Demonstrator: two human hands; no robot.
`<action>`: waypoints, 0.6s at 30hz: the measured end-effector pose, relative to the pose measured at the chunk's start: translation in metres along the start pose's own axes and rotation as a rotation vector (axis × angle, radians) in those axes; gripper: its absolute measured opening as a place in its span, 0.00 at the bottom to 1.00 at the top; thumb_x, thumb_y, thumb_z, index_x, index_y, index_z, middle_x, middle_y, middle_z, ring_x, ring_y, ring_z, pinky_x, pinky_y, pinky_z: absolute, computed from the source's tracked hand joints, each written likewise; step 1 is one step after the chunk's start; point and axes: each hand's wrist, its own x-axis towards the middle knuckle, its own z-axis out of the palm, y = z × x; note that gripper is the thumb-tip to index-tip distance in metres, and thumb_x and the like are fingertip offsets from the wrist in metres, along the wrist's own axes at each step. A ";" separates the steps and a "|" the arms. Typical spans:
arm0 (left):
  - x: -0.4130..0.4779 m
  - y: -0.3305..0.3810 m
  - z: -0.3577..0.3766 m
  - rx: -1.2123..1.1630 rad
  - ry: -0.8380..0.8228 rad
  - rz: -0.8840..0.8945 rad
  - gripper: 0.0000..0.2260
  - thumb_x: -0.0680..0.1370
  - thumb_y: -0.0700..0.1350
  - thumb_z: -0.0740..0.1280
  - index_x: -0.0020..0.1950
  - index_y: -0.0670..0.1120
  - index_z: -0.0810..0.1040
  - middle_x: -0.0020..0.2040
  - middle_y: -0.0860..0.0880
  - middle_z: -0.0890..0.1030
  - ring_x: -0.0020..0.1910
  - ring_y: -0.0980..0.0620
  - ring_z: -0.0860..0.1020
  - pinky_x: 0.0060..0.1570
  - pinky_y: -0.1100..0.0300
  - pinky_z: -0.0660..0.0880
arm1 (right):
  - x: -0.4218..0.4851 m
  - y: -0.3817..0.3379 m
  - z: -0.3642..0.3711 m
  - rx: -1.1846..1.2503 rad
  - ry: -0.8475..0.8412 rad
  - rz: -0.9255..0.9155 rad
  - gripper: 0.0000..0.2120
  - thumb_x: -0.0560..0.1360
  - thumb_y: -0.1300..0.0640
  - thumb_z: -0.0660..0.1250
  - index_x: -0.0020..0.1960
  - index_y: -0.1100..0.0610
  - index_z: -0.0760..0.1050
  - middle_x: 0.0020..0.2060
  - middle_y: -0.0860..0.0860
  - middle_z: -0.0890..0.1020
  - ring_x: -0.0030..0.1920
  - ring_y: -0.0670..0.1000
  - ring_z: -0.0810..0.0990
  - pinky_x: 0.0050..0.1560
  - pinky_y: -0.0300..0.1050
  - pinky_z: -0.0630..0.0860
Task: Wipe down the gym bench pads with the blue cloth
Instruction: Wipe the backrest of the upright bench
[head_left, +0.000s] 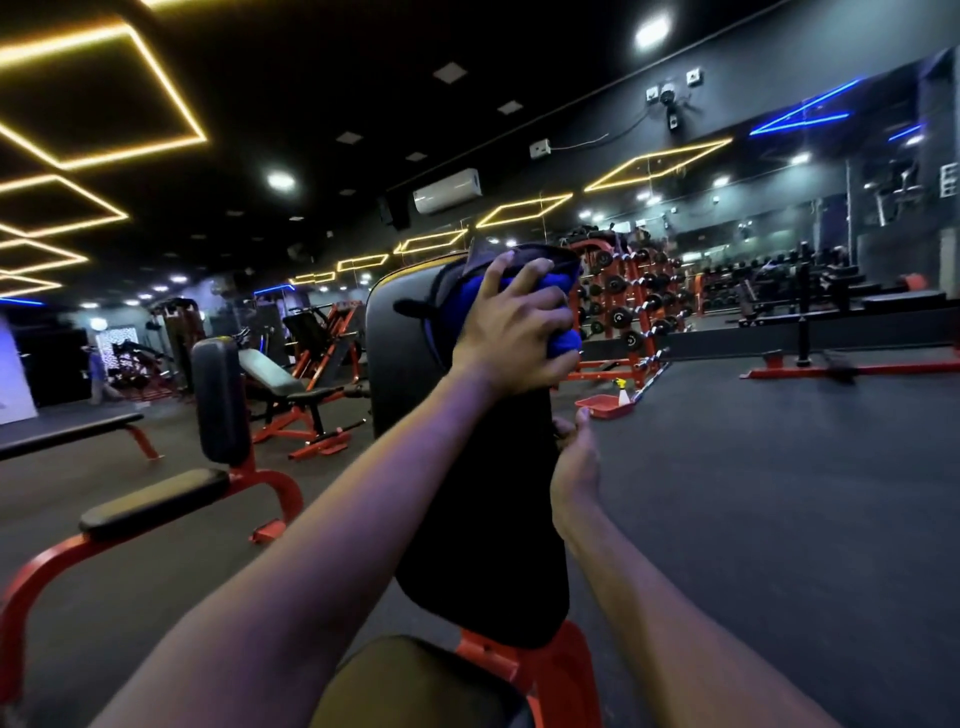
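Person stands at an upright black padded backrest (415, 374) on an orange steel bench frame (563, 675). Left hand (511, 338) is up at the top of the pad, fingers curled tight around a bunched blue cloth (563, 340) and pressing it onto the upper edge. So the cloth sits at the very top of the backrest, under that hand. Bunching likely gives a thicker wad to scrub with.

Right hand (574, 462) clasps the pad's right edge lower down, thumb up, fingers mostly hidden behind. Probably bracing the pad against the wiping push.

Seat pad (410, 686) is at the bottom of view, untouched. Red plastic tray (597, 408) with a white spray bottle (623, 396) sits on the floor beyond the bench, well apart. Probably parked there for reloading the cloth.

Judged step: wiping the top of the backrest, with the lower part and the seat left to do.
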 end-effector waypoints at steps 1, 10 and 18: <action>-0.006 0.004 0.004 -0.013 0.030 0.011 0.19 0.73 0.62 0.58 0.48 0.53 0.83 0.52 0.55 0.82 0.69 0.46 0.69 0.72 0.41 0.54 | 0.000 0.001 0.001 0.000 0.014 -0.011 0.21 0.83 0.44 0.57 0.45 0.59 0.78 0.44 0.58 0.82 0.49 0.58 0.80 0.56 0.53 0.76; 0.018 -0.046 0.004 -0.104 0.100 0.183 0.18 0.73 0.62 0.59 0.50 0.54 0.82 0.53 0.55 0.81 0.64 0.46 0.73 0.63 0.47 0.61 | -0.009 -0.006 0.003 -0.260 0.062 -0.151 0.21 0.84 0.43 0.52 0.45 0.52 0.78 0.50 0.56 0.82 0.54 0.56 0.79 0.60 0.56 0.75; 0.039 -0.081 -0.004 -0.485 0.097 -0.701 0.12 0.75 0.54 0.61 0.48 0.52 0.82 0.41 0.54 0.79 0.45 0.51 0.74 0.47 0.55 0.65 | -0.019 -0.028 0.020 -0.415 0.069 -0.312 0.26 0.83 0.41 0.51 0.33 0.54 0.68 0.29 0.49 0.71 0.31 0.50 0.70 0.38 0.51 0.70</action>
